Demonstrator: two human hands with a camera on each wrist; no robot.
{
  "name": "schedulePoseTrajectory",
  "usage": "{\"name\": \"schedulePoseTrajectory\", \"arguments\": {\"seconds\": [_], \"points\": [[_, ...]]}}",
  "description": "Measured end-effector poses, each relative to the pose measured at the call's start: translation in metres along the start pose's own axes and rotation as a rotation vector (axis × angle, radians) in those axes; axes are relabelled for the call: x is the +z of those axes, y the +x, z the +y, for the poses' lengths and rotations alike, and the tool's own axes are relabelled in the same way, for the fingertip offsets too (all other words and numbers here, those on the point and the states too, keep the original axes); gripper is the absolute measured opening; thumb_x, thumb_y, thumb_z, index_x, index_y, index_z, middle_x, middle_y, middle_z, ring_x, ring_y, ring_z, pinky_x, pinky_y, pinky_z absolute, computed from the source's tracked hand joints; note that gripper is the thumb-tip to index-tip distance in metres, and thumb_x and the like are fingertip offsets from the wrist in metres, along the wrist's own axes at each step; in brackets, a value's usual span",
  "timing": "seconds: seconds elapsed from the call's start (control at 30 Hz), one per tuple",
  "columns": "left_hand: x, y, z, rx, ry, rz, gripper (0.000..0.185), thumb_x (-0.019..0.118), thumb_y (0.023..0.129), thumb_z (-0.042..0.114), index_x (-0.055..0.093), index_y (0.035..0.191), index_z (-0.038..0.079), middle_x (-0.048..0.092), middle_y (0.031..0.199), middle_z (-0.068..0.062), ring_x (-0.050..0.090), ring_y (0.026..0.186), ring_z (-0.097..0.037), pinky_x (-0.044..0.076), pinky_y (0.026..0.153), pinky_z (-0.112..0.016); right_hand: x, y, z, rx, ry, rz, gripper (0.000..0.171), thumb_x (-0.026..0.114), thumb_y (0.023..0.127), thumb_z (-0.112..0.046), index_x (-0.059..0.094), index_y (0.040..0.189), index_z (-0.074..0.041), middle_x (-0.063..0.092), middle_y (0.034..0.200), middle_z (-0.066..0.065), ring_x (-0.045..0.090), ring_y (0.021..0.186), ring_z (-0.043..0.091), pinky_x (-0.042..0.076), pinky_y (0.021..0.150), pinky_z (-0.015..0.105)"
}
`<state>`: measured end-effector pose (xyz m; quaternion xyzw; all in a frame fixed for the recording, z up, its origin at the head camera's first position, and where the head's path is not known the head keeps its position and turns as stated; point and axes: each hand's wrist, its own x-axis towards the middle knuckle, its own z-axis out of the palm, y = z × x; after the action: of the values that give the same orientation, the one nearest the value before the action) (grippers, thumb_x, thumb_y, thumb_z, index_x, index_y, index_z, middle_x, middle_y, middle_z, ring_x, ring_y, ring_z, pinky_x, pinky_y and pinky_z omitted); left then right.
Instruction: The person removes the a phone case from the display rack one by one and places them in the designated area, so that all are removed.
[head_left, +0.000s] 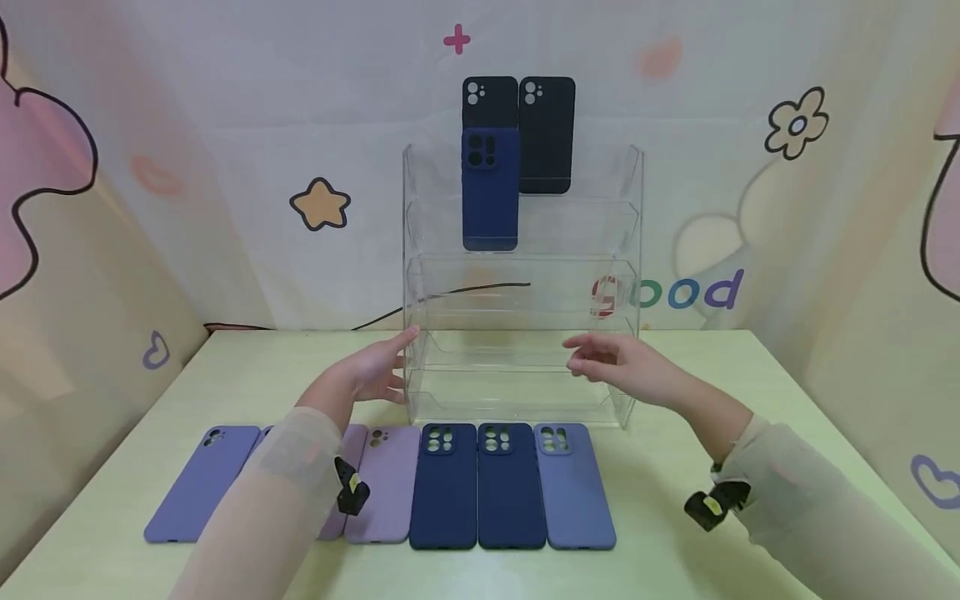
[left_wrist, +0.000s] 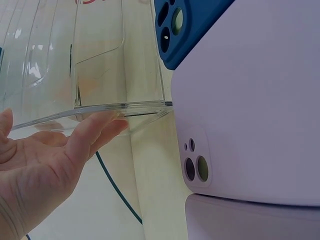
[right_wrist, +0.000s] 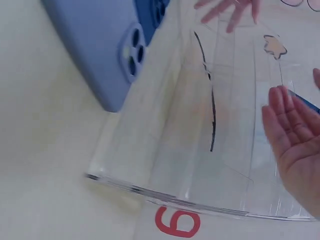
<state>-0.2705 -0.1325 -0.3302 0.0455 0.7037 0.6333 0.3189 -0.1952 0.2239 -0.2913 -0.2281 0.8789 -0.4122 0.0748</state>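
A clear acrylic tiered rack [head_left: 521,370] stands at the middle of the table. My left hand [head_left: 377,367] is at its left side panel, with fingertips along the panel's edge in the left wrist view. My right hand [head_left: 626,362] hovers in front of the rack's lower right part, fingers loosely bent and holding nothing. In the right wrist view the right palm [right_wrist: 295,145] faces the clear panels. A blue phone case [head_left: 491,196] stands in an upper tier, overlapping one black phone case [head_left: 489,100] behind it. Another black phone case [head_left: 546,137] stands beside them.
Before the rack lie two navy phone cases [head_left: 443,500], a blue-violet phone case [head_left: 577,500] and a lilac phone case [head_left: 386,496]. More purple cases [head_left: 206,492] lie leftward, partly hidden by my left sleeve [head_left: 262,500]. A printed curtain [head_left: 247,150] hangs behind the table.
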Motion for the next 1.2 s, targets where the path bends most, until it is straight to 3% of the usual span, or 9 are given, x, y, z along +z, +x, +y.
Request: {"name": "schedulePoseTrajectory", "arguments": {"seconds": [0.13,0.43,0.67,0.97,1.2], "points": [[0.0,0.0,0.0,0.005,0.005,0.0,0.075,0.029,0.096,0.056,-0.006,0.15,0.017,0.002,0.152,-0.024,0.02,0.131,-0.052,0.029,0.101,-0.058,-0.009,0.016,-0.007,-0.043,0.079,0.023,0.045,0.058,0.094,-0.025,0.049,0.13,0.0,0.06,0.117,0.015,0.059,0.105,0.025,0.048,0.089,0.04],[-0.001,0.002,-0.001,0.006,0.018,0.003,0.072,0.028,0.097,0.055,-0.006,0.15,0.02,0.002,0.152,-0.023,0.02,0.131,-0.052,0.031,0.1,-0.057,-0.021,0.045,-0.011,-0.076,0.057,0.066,0.043,0.059,0.093,-0.026,0.052,0.128,-0.003,0.062,0.115,0.012,0.059,0.105,0.025,0.047,0.09,0.04],[0.0,-0.001,0.0,0.002,0.006,0.012,0.074,0.029,0.096,0.056,-0.006,0.15,0.019,0.002,0.152,-0.024,0.019,0.131,-0.052,0.031,0.1,-0.057,-0.031,0.058,-0.019,-0.05,0.094,0.103,0.041,0.057,0.094,-0.023,0.051,0.129,-0.001,0.061,0.116,0.014,0.059,0.104,0.021,0.048,0.09,0.034],[-0.001,-0.001,0.001,0.013,0.003,-0.002,0.072,0.027,0.098,0.054,-0.006,0.15,0.018,0.003,0.152,-0.025,0.02,0.13,-0.053,0.031,0.1,-0.058,-0.045,0.073,-0.03,-0.031,0.133,0.167,0.045,0.058,0.094,-0.028,0.05,0.131,-0.005,0.061,0.116,0.016,0.057,0.109,0.027,0.041,0.098,0.044],[-0.001,0.001,0.0,0.002,0.002,-0.006,0.07,0.026,0.098,0.053,-0.006,0.15,0.018,0.001,0.152,-0.025,0.019,0.13,-0.053,0.03,0.1,-0.058,-0.053,0.094,-0.045,-0.051,0.153,0.181,0.043,0.058,0.094,-0.025,0.05,0.131,-0.005,0.06,0.118,0.014,0.055,0.112,0.027,0.041,0.098,0.039]]}}
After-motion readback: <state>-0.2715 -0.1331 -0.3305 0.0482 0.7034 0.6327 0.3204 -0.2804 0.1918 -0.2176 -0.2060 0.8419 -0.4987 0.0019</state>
